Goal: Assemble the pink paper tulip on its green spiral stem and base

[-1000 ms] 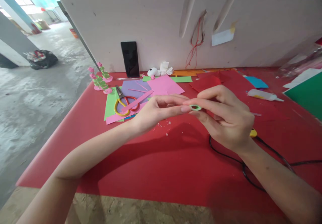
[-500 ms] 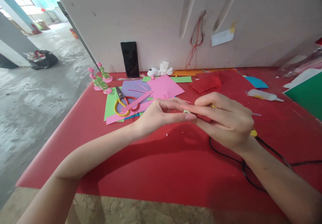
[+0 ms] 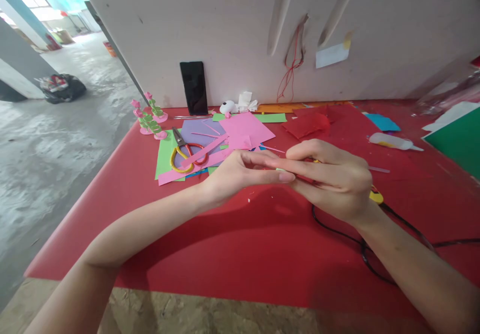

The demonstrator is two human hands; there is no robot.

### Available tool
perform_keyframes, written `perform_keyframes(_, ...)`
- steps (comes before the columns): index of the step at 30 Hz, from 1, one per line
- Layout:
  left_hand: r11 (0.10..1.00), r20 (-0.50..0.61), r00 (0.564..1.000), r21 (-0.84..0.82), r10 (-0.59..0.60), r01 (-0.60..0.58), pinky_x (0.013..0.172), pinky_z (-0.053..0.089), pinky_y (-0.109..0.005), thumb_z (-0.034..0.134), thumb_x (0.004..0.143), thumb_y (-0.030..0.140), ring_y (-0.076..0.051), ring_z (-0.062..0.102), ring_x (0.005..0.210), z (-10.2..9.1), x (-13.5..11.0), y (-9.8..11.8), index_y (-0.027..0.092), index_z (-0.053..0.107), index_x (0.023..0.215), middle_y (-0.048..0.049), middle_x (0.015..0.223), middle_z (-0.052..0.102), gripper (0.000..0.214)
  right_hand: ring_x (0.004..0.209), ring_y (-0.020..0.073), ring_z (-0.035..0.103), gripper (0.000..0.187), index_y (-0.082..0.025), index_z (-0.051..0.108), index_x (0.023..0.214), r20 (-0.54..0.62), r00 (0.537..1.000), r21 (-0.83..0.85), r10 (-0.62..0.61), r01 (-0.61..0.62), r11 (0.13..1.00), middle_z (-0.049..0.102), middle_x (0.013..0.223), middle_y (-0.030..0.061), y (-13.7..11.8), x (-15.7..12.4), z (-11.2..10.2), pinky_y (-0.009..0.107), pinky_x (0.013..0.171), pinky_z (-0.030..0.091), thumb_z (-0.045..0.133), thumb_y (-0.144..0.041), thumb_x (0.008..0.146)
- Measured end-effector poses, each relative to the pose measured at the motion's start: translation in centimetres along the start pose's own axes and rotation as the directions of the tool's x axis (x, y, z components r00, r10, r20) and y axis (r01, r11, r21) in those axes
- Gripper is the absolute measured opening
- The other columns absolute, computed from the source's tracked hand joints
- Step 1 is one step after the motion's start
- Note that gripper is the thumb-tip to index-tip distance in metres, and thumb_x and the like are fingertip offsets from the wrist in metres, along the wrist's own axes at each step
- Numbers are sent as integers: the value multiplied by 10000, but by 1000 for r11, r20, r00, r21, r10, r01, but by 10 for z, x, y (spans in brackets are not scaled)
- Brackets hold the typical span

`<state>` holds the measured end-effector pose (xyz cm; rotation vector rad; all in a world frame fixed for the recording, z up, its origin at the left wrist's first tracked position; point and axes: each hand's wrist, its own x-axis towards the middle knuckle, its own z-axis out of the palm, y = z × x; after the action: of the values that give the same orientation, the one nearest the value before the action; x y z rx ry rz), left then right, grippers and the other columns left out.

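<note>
My left hand [image 3: 240,173] and my right hand [image 3: 333,176] meet above the red table [image 3: 240,244], fingertips pressed together. Between them they pinch a small green paper piece [image 3: 279,169], of which only a sliver shows. A bit of red paper shows under my right fingers. Both hands have their fingers closed round this piece. A yellow-tipped tool [image 3: 376,195] with a black cord [image 3: 375,269] lies just behind my right wrist.
Sheets of pink [image 3: 245,129], purple and green paper lie at the back left with yellow-handled scissors [image 3: 182,153]. Small pink and green paper flowers [image 3: 149,119] stand near the left edge. A black phone [image 3: 194,88] leans on the wall. A glue bottle [image 3: 393,142] and green card [image 3: 459,141] lie right.
The green rolled piece, plainly visible a second ago, is now almost hidden as my fingers closed over it. Both hands shifted slightly lower and to the left.
</note>
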<state>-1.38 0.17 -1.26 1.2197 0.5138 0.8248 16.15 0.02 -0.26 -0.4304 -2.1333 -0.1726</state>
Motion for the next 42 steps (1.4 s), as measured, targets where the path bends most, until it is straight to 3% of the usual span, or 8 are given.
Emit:
perform_keyframes(4, 998, -35, 997, -8, -65, 65, 863, 471, -231, 774, 739, 300, -85, 628, 868, -2, 1, 0, 230, 765, 795, 26, 860, 720, 91, 697, 74, 581, 206, -200, 634, 920, -2, 1000, -18, 6, -6, 1000, 576, 761, 4, 0, -1, 2, 186, 607, 507, 609, -20, 823)
perform_keyframes(10, 994, -98, 995, 106, -27, 38, 915, 426, -288, 762, 739, 310, -131, 599, 945, 0, 0, 1, 197, 744, 856, -2, 966, 707, 164, 680, 81, 585, 273, -230, 665, 923, -81, 996, -60, 34, -38, 997, 581, 752, 0, 3, -1, 5, 194, 581, 495, 614, 9, 799)
perform_keyframes(22, 995, -65, 997, 94, 33, -26, 921, 438, -295, 767, 728, 256, -152, 595, 995, 2, -1, 1, 205, 744, 842, -6, 965, 704, 127, 645, 115, 580, 415, -384, 694, 1049, -94, 990, 41, 107, -104, 994, 606, 746, -11, 3, -3, 3, 250, 523, 468, 625, -49, 815)
perform_keyframes(28, 991, -137, 988, 128, 67, -49, 871, 469, -279, 732, 774, 320, -146, 608, 955, 4, -2, 2, 206, 752, 803, -5, 968, 698, 119, 637, 95, 541, 359, -353, 705, 976, -89, 985, 10, 145, -145, 989, 520, 722, -6, 1, -1, 5, 232, 544, 479, 660, -49, 791)
perform_keyframes(37, 988, -161, 981, 128, 109, -89, 860, 467, -256, 717, 796, 325, -120, 609, 929, -3, 0, 0, 238, 756, 768, 14, 940, 699, 100, 731, 110, 614, 265, -279, 628, 987, -75, 985, 18, 154, -153, 988, 596, 843, -2, 6, -1, 2, 248, 577, 520, 689, -111, 790)
perform_keyframes(42, 988, -160, 980, 118, 116, -98, 903, 449, -283, 703, 804, 360, -134, 610, 954, -5, 3, -3, 242, 745, 795, 23, 920, 706, 126, 726, 131, 589, 310, -321, 617, 1042, -74, 981, 49, 181, -177, 983, 596, 886, 13, 6, -1, 1, 276, 558, 505, 683, -140, 799)
